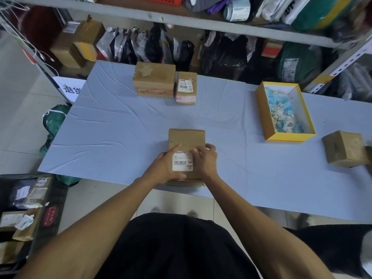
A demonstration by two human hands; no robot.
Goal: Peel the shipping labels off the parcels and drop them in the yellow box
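Head view of a pale blue worktop (120, 125) with parcels. At lower centre of the frame a brown cardboard parcel (186, 138) lies at the near edge of the worktop, its white shipping label (182, 163) — printed with a barcode — flat on the top face nearest the person. The left hand (163, 166) grips the parcel's left side, forefinger stretched out across the top just beside the label's upper left corner and thumb curled along the near edge below the label. The right hand (204, 159) rests on the parcel's right side, its fingers curled down onto the label's upper right corner; whether they pinch the label edge or only press on it cannot be told. At upper centre two more parcels stand touching side by side: a large parcel (154, 79) whose top bears only torn label residue, and a small parcel (186, 87) with a label on it. The yellow box (261, 109) sits open at the right of the frame, well apart from the hands, with blue and pale scraps inside. A further brown box (344, 149) stands at the far right edge — below the yellow box.
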